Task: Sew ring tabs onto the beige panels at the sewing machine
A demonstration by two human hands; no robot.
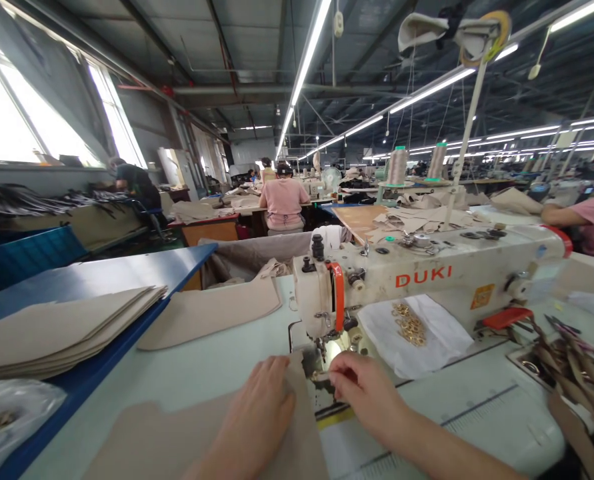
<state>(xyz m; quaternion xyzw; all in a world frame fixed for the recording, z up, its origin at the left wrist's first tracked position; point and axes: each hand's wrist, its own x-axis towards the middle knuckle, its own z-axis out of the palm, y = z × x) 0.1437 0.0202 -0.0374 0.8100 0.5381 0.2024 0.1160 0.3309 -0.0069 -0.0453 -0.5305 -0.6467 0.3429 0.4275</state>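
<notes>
My left hand [264, 407] lies on a beige fabric panel [167, 433], its fingers stretched toward the needle area of a white sewing machine [377, 273]. The panel's upper corner reaches up beside the presser foot [323, 350]. My right hand [364, 390] is closed in a pinch just right of the needle; a small pale bit shows at its fingertips, too small to name. Behind that hand, gold metal rings [409, 325] lie on a white cloth [437, 343] on the machine bed.
Beige panels are stacked [71, 323] on a blue-edged side table at left, near a plastic bag [11, 417]. Another panel [217, 310] lies behind the left hand. Fabric strips [571, 380] and scissors [561, 327] are at right. Other people sit working farther off.
</notes>
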